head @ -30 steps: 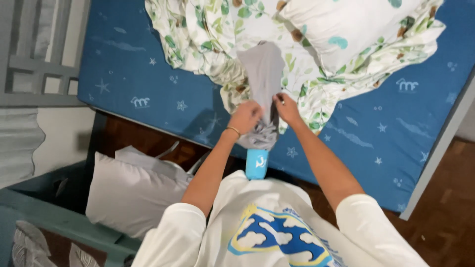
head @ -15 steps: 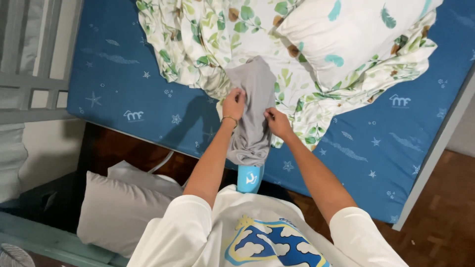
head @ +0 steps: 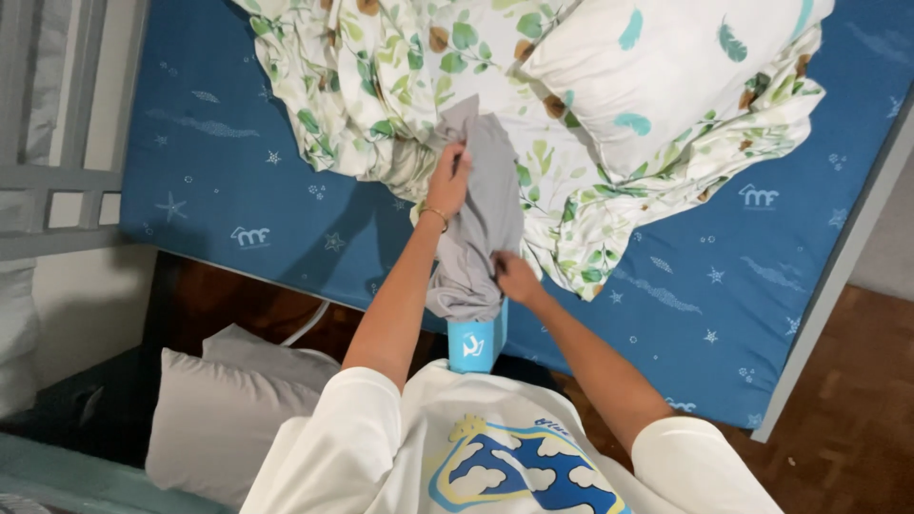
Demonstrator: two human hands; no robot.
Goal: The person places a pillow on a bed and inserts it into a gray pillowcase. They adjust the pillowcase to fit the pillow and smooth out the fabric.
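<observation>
The person looks down at a blue mattress (head: 238, 181) with little white stars on it. A white blanket with green leaves (head: 381, 86) lies bunched up on the mattress, and a white pillow with teal feathers (head: 657, 76) sits on top of it. The left hand (head: 449, 181) grips the top of a grey cloth (head: 481, 224) and holds it up. The right hand (head: 514, 276) pinches the same cloth lower down. A light blue piece (head: 474, 345) hangs under the cloth. Two grey pillows (head: 228, 409) lie down low on the left. A brown wood floor (head: 847, 409) shows on the right.
</observation>
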